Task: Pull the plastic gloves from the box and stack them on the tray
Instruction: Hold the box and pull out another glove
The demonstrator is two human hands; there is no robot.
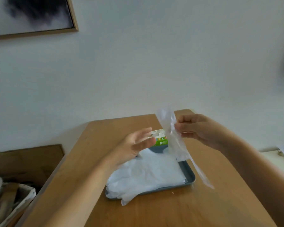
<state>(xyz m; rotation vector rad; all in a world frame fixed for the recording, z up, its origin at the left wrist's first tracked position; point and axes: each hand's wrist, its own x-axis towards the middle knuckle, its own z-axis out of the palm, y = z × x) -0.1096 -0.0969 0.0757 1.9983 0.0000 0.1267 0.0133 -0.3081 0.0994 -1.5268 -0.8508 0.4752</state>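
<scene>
Glove (pixel 174 138) pinched in right hand (pixel 198 130) fingers, hanging above the tray (pixel 189 173) just right of the box (pixel 161 140). Left hand (pixel 134 148) open, fingers straight, holding nothing, above the glove stack (pixel 147 174) on tray.

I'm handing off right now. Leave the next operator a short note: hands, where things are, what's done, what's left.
Right hand: pinches one plastic glove, which hangs over the right side of the tray.
Left hand: open, empty, raised in front of the green box.
The green box stands at the tray's far end on the table.
Done: a stack of gloves lies on the tray.
Left: lay the held glove on the stack. Whether the box holds more cannot be seen.
</scene>
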